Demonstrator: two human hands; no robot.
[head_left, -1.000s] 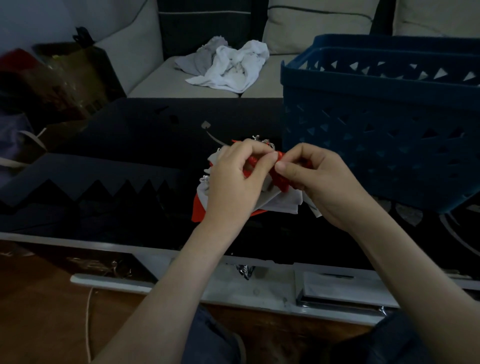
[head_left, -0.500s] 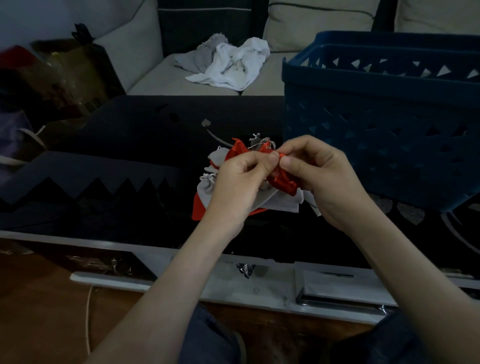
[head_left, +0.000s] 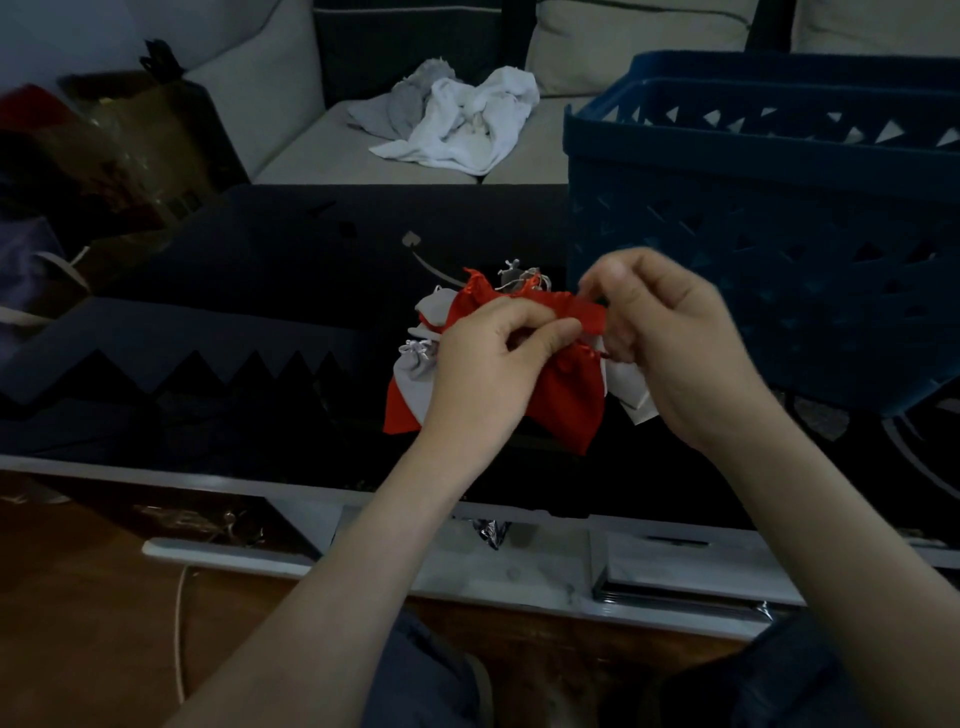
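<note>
— Red pouch (head_left: 566, 395), item one: we pinch its top edge between left hand (head_left: 488, 364) and right hand (head_left: 670, 353), holding it over the pile.
— Pile: grey pouches (head_left: 415, 369) on the black table (head_left: 260, 291). Beyond?
— Blue basket (head_left: 779, 260), just behind our right hand; white cloths (head_left: 467, 124) on the sofa (head_left: 322, 156), farthest.

grips (head_left: 498, 364) (head_left: 670, 343): 2 | blue basket (head_left: 727, 234): 1 | red pouches (head_left: 566, 395): at least 2
</note>
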